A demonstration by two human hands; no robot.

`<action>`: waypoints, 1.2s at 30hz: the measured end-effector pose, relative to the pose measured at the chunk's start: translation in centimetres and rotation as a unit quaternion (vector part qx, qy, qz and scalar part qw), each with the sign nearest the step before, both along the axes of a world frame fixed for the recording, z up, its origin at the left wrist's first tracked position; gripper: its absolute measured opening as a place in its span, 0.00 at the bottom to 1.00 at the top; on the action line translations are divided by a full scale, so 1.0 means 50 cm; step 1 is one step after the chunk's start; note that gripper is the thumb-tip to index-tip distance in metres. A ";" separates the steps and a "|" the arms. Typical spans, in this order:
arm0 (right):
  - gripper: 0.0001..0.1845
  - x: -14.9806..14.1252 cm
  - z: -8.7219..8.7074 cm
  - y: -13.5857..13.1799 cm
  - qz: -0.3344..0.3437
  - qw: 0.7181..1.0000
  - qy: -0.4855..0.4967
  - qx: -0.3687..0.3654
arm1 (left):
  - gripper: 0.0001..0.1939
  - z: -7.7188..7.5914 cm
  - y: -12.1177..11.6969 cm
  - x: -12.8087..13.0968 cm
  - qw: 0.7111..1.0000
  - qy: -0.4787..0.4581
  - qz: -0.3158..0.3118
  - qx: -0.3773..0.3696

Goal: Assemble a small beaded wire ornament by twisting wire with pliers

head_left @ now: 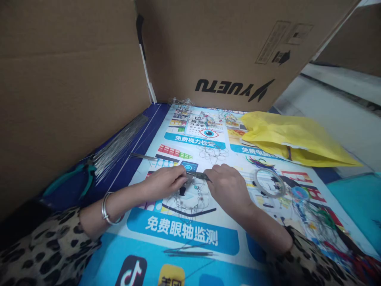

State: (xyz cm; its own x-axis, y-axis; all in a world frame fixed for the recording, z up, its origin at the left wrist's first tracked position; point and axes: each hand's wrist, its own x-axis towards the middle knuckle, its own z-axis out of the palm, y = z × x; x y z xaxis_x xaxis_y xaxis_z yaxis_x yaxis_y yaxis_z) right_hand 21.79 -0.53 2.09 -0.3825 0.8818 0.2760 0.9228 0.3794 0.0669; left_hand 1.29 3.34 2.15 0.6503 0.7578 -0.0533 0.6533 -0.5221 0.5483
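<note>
A slim grey metal piece (198, 174) spans the gap between my two hands; whether it is a tool's jaws or a bundle of wires I cannot tell. My left hand (166, 182) is closed, thumb against fingers, at its left end. My right hand (228, 191) is wrapped into a fist at the other end. Just below them lies a looped wire ring with small beads (189, 204), close to my left fingertips. Another looped wire piece (212, 152) rests beyond my hands. Nearer me are several short straight wires (190, 253).
Cardboard walls (226, 47) stand left and behind. Long wires (119, 145) and teal-handled pliers (70, 184) lie left. On the right are a yellow bag (285, 133), a tape roll (269, 183), coloured threads (324, 222) and a teal sheet (357, 206). More wire loops (183, 104) sit at the back.
</note>
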 end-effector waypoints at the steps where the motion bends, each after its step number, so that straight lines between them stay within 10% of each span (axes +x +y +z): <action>1: 0.07 -0.002 0.001 0.000 -0.007 1.000 0.008 -0.008 | 0.08 -0.002 0.000 0.000 1.000 -0.001 0.006 -0.002; 36: 0.07 0.012 -0.006 0.012 0.003 0.991 0.056 -0.118 | 0.08 -0.017 0.001 -0.004 0.996 -0.087 0.003 0.025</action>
State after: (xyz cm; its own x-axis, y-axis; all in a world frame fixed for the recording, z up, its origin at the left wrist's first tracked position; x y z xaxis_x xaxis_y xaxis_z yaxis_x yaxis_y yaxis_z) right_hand 22.40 0.09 1.79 -0.3668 0.9246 0.1027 0.9171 0.3779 -0.1268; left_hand 1.08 3.40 1.30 0.6414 0.7610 0.0973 0.5541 -0.5472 0.6274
